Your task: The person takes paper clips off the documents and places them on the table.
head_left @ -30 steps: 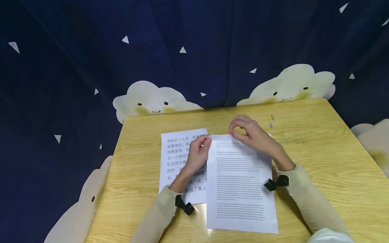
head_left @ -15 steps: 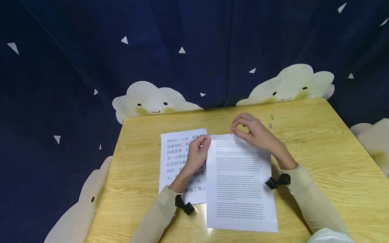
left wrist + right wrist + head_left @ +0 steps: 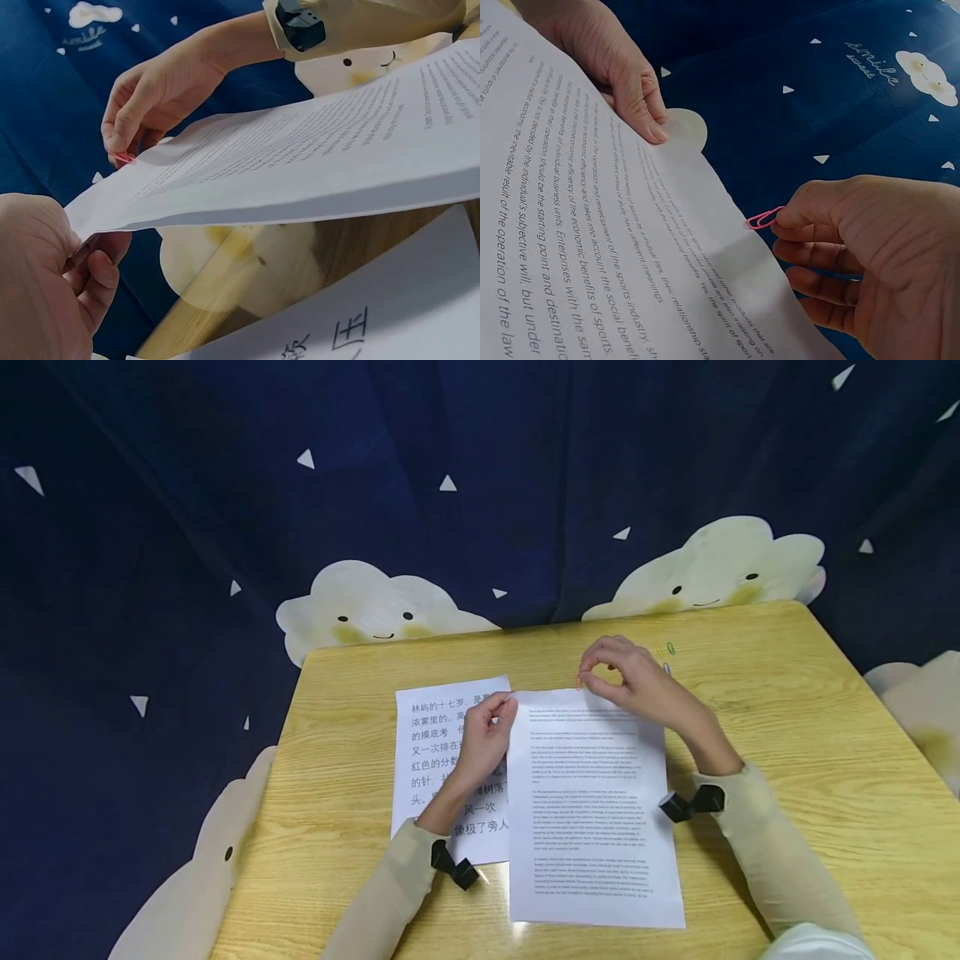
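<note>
My left hand pinches the top left corner of a sheet of paper covered in small English print. In the left wrist view that paper is raised off the table at this end and bows slightly. My right hand holds a pink paper clip between thumb and index finger at the top edge. In the right wrist view the clip's free end overlaps the paper's margin, while its other end is hidden by the fingertips.
A second sheet with large Chinese characters lies on the wooden table, partly under the left arm. Green, yellow and blue paper clips lie beyond the right hand. A dark blue curtain hangs behind.
My right hand has moved a little right along the paper's top edge and slightly away from me, with the clip in its fingers. The left hand stays nearly still on the corner.
</note>
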`<state>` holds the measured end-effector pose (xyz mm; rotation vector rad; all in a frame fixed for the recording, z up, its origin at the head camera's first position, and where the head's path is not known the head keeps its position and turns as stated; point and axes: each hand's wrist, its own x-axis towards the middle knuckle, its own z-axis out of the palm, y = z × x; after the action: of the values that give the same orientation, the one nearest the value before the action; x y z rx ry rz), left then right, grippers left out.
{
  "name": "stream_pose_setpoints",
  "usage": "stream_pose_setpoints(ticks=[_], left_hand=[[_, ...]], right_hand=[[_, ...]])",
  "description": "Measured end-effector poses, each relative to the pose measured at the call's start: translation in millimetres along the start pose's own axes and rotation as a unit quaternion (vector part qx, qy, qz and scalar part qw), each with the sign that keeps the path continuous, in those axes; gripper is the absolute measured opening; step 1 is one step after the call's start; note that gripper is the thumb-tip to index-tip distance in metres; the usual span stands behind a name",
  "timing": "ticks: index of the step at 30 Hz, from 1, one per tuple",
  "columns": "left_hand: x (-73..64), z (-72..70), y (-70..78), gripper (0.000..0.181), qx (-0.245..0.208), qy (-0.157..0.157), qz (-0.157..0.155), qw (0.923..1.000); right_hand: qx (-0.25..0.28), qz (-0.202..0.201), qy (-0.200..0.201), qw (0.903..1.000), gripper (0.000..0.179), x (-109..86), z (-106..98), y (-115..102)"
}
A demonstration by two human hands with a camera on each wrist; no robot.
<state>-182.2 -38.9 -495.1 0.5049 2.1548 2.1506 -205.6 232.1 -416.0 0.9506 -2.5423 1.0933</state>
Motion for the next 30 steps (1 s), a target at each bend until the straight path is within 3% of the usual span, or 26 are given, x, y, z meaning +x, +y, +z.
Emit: stream_pose_setpoints(ticks=[6, 21, 30], left_hand=[[0.6, 1.1, -1.3, 0.034, 0.001, 0.009, 0.0, 1.0], [1.0, 1.4, -2.9, 0.031, 0.008, 0.028, -0.008, 0.9995], [0.8, 0.4, -2.3, 0.03, 0.016, 0.035, -0.008, 0.9992]], right_hand=[[-0.003, -0.009, 0.014, 0.9999, 0.01, -0.8, -3.4, 3.5], [-0.009, 0.011, 0.016, 0.9998, 0.004, -5.2, -20.5, 14.3], [-0.013, 0.06, 0.017, 0.998, 0.007, -7.7, -29.4, 18.1]])
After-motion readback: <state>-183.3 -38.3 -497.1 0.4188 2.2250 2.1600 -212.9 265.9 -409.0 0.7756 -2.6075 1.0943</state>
